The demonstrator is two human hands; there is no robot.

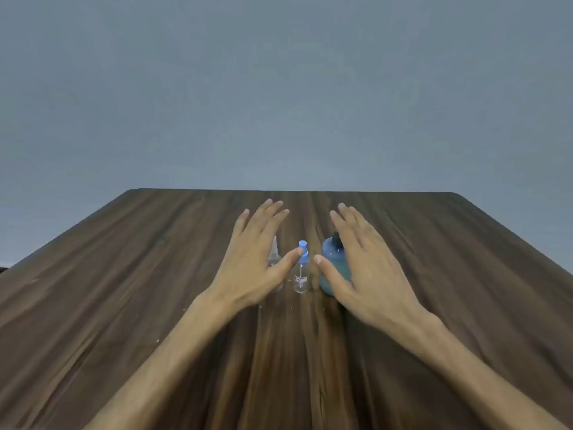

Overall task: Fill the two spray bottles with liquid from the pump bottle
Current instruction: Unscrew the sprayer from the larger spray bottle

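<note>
Two flat, empty grips: your left hand (254,259) covers one clear spray bottle (274,259); your right hand (369,274) fronts the pump bottle (333,259); the blue-capped spray bottle (301,271) stands between.

**One small label, barely legible**

The clear plastic spray bottle with a blue cap (301,271), standing mid-table toward the far edge, carries a small white label with dark characters resembling "1C"; blur prevents certainty. Nothing else bears readable text.

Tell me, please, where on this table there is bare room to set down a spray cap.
The table is bare left of the left hand and right of the right hand, out to both edges. The strip behind the fingertips is also bare. The middle is crowded: clear spray bottle, blue-capped spray bottle and blue pump bottle stand close together.
</note>
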